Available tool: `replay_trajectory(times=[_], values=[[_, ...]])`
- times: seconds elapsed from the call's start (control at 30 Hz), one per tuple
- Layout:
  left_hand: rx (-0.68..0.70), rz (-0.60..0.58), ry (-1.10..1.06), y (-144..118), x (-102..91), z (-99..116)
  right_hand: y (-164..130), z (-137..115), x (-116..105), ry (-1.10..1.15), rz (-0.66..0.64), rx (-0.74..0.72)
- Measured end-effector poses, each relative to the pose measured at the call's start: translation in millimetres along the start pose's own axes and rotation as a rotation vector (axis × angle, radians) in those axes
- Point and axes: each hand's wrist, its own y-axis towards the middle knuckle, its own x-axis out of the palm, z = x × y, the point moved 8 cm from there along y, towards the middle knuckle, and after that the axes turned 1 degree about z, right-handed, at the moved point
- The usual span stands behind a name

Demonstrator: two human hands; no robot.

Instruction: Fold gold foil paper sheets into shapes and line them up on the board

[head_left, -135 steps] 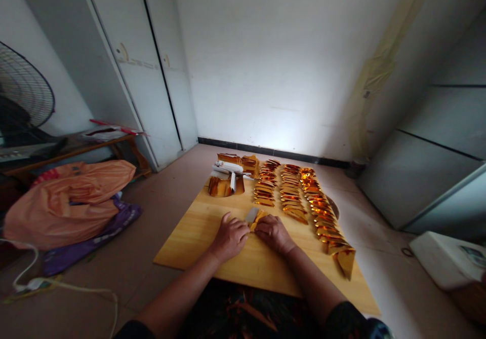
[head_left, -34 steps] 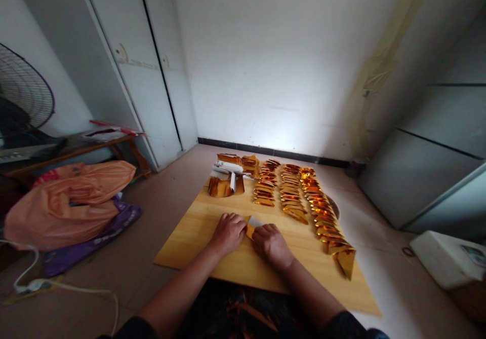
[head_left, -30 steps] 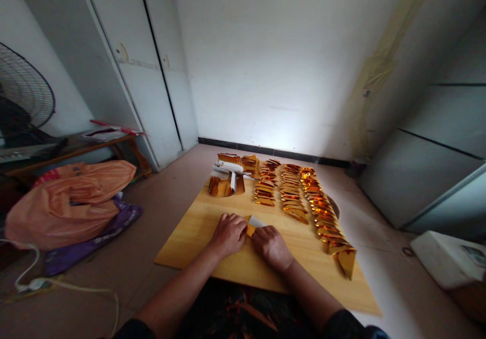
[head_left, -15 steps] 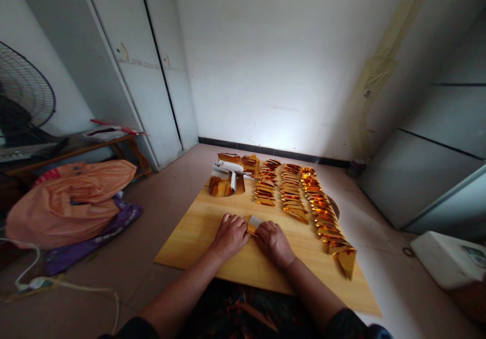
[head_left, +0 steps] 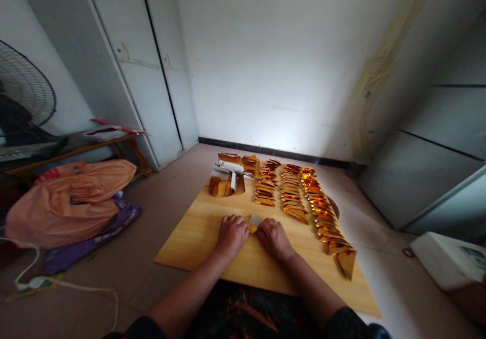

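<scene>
A small sheet of gold foil paper [head_left: 255, 221], with a pale grey patch on its face, lies partly folded on the wooden board [head_left: 201, 237]. On its left edge, my left hand [head_left: 232, 233] is closed with curled fingers. From the other side my right hand [head_left: 276, 237] pinches the paper's right edge. The fingertips and the paper's lower parts are partly hidden. Beyond the hands stand rows of folded gold paper pieces [head_left: 291, 192], the longest row [head_left: 322, 217] running down the board's right side.
At the board's far left lie loose gold sheets [head_left: 220, 186] and a white wrapper roll [head_left: 228, 167]. An orange bag [head_left: 64, 197] and a white cable [head_left: 83, 288] are on the floor at left, below a fan [head_left: 26, 85]. A white box [head_left: 448, 260] stands at right.
Both hands have shifted slightly on the paper. Its gold near edge now shows as a point between them, and the grey patch looks smaller.
</scene>
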Motion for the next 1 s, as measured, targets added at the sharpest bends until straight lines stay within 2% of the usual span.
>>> replay_trajectory(times=[0.2, 0.4, 0.53, 0.77, 1.0], values=[[-0.003, 0.004, -0.043, -4, -0.5, -1, 4, 9, -3, 0.164, 0.018, 0.02], [-0.028, -0.005, -0.05, -3, -1.5, -3, 12, 19, 0, 0.062, -0.074, 0.252], [-0.016, -0.009, -0.049, -4, -2.1, -2, 16, 20, 1, -0.005, -0.143, 0.349], [-0.014, -0.021, -0.017, -6, -3.7, 3, 21, 18, -2, -0.055, -0.203, 0.374], [0.113, -0.074, 0.085, -9, -3.4, 14, 21, 20, -4, -0.062, -0.221, 0.412]])
